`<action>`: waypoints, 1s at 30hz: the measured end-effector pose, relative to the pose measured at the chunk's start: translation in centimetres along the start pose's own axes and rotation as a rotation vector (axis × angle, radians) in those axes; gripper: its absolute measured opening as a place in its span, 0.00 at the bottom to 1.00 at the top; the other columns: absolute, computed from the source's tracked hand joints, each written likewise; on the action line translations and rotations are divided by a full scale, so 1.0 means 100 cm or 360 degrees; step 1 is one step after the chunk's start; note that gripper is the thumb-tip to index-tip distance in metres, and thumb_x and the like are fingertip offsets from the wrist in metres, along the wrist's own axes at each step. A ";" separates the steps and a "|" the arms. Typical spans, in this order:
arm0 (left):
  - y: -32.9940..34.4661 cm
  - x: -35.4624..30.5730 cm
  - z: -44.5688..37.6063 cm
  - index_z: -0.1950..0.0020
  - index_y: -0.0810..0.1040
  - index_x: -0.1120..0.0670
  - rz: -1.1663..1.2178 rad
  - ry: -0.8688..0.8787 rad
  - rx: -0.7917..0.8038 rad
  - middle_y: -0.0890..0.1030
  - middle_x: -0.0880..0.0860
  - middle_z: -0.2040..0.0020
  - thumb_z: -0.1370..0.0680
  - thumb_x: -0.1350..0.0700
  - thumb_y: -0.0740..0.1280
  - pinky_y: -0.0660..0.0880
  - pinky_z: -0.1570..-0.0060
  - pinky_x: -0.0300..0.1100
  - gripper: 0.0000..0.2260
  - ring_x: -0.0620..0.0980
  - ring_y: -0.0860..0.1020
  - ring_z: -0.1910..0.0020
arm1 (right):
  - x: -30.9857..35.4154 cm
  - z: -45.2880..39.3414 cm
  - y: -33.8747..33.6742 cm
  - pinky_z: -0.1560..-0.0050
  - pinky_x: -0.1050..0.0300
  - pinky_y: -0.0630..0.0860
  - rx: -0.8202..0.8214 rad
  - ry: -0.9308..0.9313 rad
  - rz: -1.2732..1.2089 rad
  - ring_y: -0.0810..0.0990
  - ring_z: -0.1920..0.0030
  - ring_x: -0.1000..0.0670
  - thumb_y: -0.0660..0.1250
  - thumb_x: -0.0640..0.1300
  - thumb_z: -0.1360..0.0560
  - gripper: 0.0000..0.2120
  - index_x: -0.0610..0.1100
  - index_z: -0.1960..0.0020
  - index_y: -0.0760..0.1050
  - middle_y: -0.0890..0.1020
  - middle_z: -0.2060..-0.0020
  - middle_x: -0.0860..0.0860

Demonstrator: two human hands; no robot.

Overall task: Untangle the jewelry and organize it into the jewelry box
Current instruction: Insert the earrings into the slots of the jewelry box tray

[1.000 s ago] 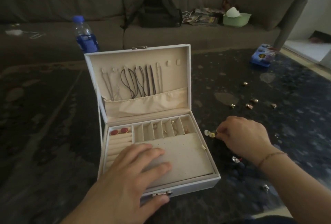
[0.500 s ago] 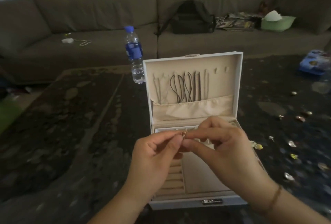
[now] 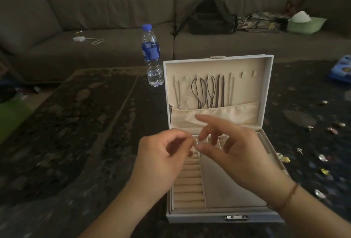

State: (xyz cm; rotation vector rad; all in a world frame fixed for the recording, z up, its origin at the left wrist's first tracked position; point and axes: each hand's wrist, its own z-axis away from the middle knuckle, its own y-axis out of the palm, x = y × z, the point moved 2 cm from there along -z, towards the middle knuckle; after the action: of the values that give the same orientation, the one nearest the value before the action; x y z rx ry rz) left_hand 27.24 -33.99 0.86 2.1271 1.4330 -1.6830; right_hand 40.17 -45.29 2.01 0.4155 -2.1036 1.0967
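Head view: both hands — left hand (image 3: 163,154), right hand (image 3: 239,154) — pinch one small earring (image 3: 196,141) above the jewelry box (image 3: 266,93); cords (image 3: 207,93) hang inside, loose pieces (image 3: 322,158) wait on the worktop (image 3: 76,123).

There was only one view, from the wide-angle camera on my head. It looked forward and down over the dark surface (image 3: 79,123), close enough that my hands (image 3: 209,154) filled the lower middle of the frame. The open jewelry box (image 3: 266,89) sat just beyond them, near centre. Farther off, the view faced the sofa (image 3: 114,9) along the top edge, whose lines bent with the wide lens.
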 end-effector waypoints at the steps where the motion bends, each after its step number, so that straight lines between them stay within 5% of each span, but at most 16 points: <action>1: -0.002 0.001 0.000 0.50 0.85 0.52 -0.0244 0.0164 0.0018 0.84 0.43 0.59 0.23 0.55 0.69 0.79 0.59 0.34 0.06 0.40 0.83 0.59 | 0.001 -0.001 0.001 0.58 0.70 0.72 0.0055 -0.0115 0.0120 0.78 0.57 0.56 0.71 0.51 0.27 0.16 0.58 0.40 0.79 0.82 0.57 0.61; 4: -0.002 0.006 -0.001 0.47 0.84 0.53 -0.0551 0.0359 0.0007 0.84 0.45 0.55 0.23 0.53 0.67 0.79 0.57 0.36 0.08 0.40 0.81 0.57 | -0.002 -0.004 0.007 0.57 0.74 0.72 0.0020 -0.0116 0.0147 0.80 0.60 0.63 0.73 0.43 0.27 0.08 0.50 0.48 0.84 0.83 0.61 0.62; 9: -0.008 0.016 -0.006 0.47 0.83 0.54 -0.0448 0.0309 -0.0153 0.83 0.45 0.56 0.22 0.56 0.68 0.77 0.56 0.33 0.06 0.39 0.81 0.56 | -0.007 -0.013 0.020 0.74 0.66 0.71 0.0211 0.0826 -0.0540 0.74 0.76 0.55 0.73 0.37 0.27 0.03 0.42 0.58 0.84 0.83 0.71 0.47; 12: -0.018 0.021 -0.009 0.46 0.83 0.54 -0.0363 0.0150 -0.0325 0.83 0.44 0.54 0.21 0.56 0.66 0.75 0.53 0.29 0.08 0.39 0.80 0.53 | -0.009 -0.021 0.024 0.79 0.65 0.62 0.0311 0.1115 -0.0718 0.68 0.80 0.52 0.71 0.36 0.26 0.04 0.38 0.58 0.83 0.78 0.75 0.46; 22: -0.022 0.037 -0.011 0.51 0.83 0.50 -0.0347 -0.0058 -0.0221 0.76 0.46 0.67 0.23 0.58 0.70 0.73 0.63 0.33 0.04 0.46 0.76 0.66 | -0.019 -0.039 0.041 0.80 0.66 0.61 0.0503 0.1282 -0.0620 0.65 0.81 0.52 0.72 0.37 0.27 0.03 0.36 0.55 0.83 0.72 0.77 0.47; 30: -0.020 0.037 -0.010 0.51 0.83 0.50 -0.0360 -0.0016 -0.0151 0.76 0.46 0.68 0.22 0.57 0.69 0.71 0.63 0.29 0.04 0.46 0.76 0.67 | -0.024 -0.041 0.044 0.78 0.65 0.68 0.0482 0.1065 -0.0143 0.71 0.80 0.54 0.75 0.43 0.28 0.03 0.45 0.59 0.83 0.77 0.75 0.49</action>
State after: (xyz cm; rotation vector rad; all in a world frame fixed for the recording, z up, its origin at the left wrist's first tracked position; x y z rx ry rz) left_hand 26.39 -30.04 -0.78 1.9685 1.7705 -1.6538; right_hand 41.22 -39.49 -0.66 0.2322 -1.3309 1.2861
